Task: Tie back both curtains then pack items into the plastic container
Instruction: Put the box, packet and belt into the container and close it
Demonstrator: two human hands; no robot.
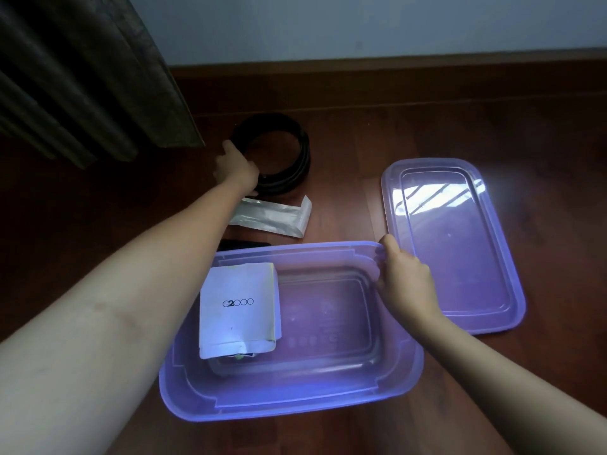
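I see my left hand (237, 165) with its fingers closed on the coiled black leather belt (282, 152), while my right hand (402, 277) pinches the translucent purple plastic container (295, 402) by its far rim.

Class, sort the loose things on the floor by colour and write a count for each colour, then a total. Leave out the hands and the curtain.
Purple: 2, the container and its lid.
Black: 2, the coiled belt and a flat black item, mostly hidden behind the container.
White: 1, the G2000 packet.
Silver: 1, the foil pouch.
Total: 6
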